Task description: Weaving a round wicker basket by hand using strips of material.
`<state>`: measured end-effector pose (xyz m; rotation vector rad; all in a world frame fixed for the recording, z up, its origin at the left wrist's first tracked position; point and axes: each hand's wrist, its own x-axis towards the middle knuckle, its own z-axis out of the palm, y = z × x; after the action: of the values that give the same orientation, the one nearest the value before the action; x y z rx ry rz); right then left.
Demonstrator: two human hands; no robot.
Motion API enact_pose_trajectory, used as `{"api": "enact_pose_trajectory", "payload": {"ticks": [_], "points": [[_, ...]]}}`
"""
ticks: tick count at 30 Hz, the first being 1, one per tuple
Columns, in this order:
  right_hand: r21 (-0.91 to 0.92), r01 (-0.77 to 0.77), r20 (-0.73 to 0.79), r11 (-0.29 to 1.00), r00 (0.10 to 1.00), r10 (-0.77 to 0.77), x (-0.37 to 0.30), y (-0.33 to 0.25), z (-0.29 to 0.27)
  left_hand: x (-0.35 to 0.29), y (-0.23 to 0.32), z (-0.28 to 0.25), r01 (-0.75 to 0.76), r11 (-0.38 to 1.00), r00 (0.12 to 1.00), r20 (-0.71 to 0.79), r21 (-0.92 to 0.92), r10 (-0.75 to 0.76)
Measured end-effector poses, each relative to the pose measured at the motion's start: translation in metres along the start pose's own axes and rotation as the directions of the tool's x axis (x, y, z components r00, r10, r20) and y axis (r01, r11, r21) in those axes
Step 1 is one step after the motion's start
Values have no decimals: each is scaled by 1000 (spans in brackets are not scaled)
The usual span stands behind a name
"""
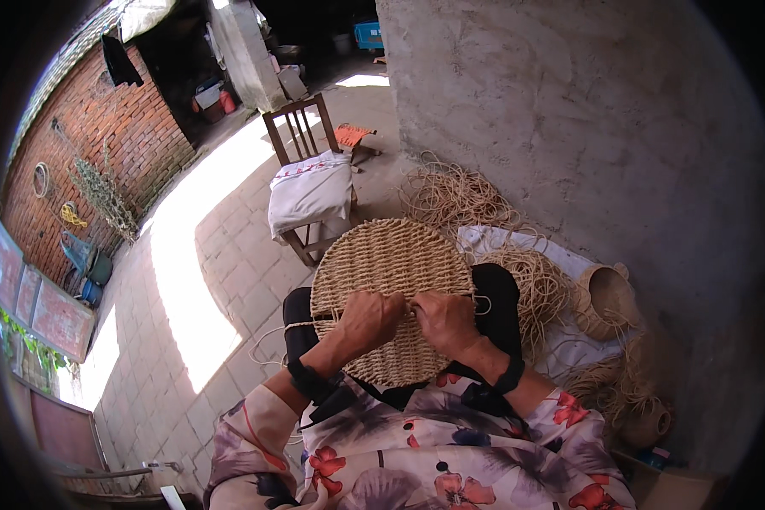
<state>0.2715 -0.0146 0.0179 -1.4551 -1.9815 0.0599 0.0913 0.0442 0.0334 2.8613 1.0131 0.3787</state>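
Observation:
A round woven panel of straw-coloured cord [393, 255] rests on my lap, over dark trousers. Across its middle runs a gap, dark at the left end, between an upper and a lower woven half. Both my hands meet at this gap near the centre. The fingers of my left hand [372, 320] are closed in a pinch at the gap, and my right hand [447, 323] is pinched right beside it. What lies between the fingertips is mostly hidden, though it appears to be the cord. A loose cord [268, 342] trails off the panel's left side, and a small loop sticks out at the right.
Heaps of loose cord [531, 289] lie to my right on a white cloth [582, 347], beside a woven basket [605, 302]. Ahead stands a wooden chair [302, 132] with a white cloth on its seat, and a small orange stool [354, 134]. A grey wall [586, 110] rises at the right.

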Motion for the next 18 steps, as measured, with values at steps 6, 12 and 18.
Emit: {"api": "enact_pose_trajectory", "payload": {"ticks": [6,12,18], "points": [[445,-214,-67,869,960,271,1,29,-53,-15,-2,-13,-30,999,983,-179,-12,27],[225,-67,-125,972,987,97,-17,35,-54,-16,3,-14,-85,996,945,-315,31,91],[78,43,-44,996,998,-39,-19,26,-55,-16,-2,-11,-54,998,952,-300,30,60]]}}
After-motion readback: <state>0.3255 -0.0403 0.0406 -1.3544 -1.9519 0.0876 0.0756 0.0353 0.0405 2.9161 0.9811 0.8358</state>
